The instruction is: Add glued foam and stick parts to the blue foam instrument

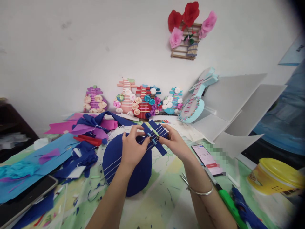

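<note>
Green patterned tablecloth [164,203] underlies a round blue lute [140,168], apparently paper; left hand [133,144] and right hand [174,143], half-closed, pinch its white-lined neck [150,146].

Over mid-surface [171,203] is the front lute [140,178]; scraps [87,156] and a device [26,202] lie left, a phone [207,157] right, a tub [271,176] farther right. Behind, lutes [143,106] line the wall [133,38], boards [226,95] to their right, a rack [182,51] above.
</note>
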`<state>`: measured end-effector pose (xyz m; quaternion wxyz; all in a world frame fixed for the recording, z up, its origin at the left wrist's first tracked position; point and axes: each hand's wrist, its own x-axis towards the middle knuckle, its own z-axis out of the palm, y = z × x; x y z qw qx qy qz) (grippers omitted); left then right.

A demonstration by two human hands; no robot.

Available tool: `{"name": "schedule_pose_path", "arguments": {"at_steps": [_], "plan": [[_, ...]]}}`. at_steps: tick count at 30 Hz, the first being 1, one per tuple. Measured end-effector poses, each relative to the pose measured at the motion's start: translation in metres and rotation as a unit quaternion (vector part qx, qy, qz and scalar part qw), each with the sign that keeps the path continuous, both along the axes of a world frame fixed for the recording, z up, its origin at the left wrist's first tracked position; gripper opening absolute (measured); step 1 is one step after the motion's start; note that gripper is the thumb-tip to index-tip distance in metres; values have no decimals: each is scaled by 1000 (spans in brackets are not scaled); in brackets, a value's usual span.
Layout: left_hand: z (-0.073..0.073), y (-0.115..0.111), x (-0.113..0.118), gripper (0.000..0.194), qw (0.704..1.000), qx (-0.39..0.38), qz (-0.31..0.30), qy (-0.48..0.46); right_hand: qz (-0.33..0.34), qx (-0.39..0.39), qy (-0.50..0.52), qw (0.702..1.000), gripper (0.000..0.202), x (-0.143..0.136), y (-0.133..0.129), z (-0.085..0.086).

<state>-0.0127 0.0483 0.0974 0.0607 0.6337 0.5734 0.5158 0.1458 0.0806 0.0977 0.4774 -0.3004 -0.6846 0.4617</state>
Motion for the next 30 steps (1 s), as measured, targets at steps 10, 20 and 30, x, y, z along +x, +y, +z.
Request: {"name": "schedule_pose_path", "arguments": {"at_steps": [10,20,30], "plan": [[1,0,-2,19,999,-1,-32,31,-5,12,-13,1000,39,1,1,-1],[4,-3,0,29,997,-43,-26,58,-23,36,-30,999,40,2,2,-3],[1,0,5,37,996,-55,-27,67,-30,37,-37,998,38,2,2,-3]]}}
